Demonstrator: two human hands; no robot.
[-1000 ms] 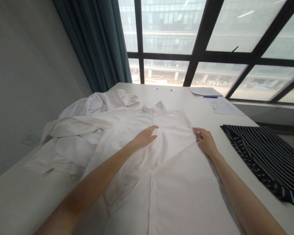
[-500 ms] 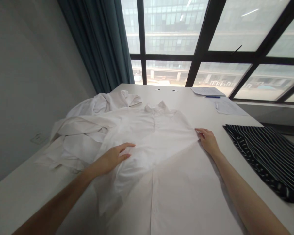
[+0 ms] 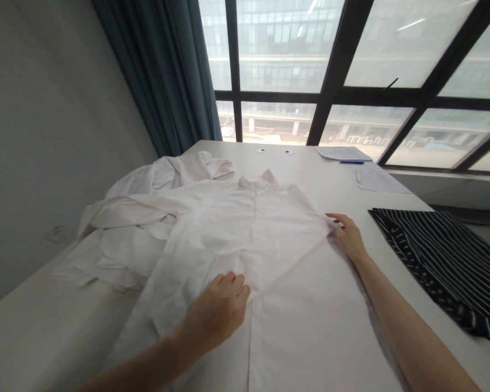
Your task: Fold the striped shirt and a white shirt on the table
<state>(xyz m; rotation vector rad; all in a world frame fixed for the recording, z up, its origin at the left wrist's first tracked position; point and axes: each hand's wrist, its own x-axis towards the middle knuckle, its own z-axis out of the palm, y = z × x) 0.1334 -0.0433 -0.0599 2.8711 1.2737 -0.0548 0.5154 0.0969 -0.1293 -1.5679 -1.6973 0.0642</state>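
Observation:
A white button-up shirt (image 3: 294,305) with a stand-up collar is spread over the table, its collar away from me. My left hand (image 3: 222,307) is closed on the cloth near the button line, where a sleeve lies folded across the front; its fingertips are partly hidden. At the right side of the shirt, below the shoulder, my right hand (image 3: 347,234) pinches the edge of the fabric between thumb and fingers. Soft creases run over the chest and beside my left hand.
Crumpled white cloth (image 3: 126,245) is heaped at the left. A black-and-white striped fabric (image 3: 445,261) lies at the right edge of the white table (image 3: 294,163). Papers (image 3: 381,181) and a blue pen (image 3: 351,162) rest near the window; a dark curtain (image 3: 159,71) hangs behind.
My left hand has moved right and nearer to me, from fingers apart to closed on the shirt. The sleeve's loose end has shifted. My right hand stays at the shirt's edge.

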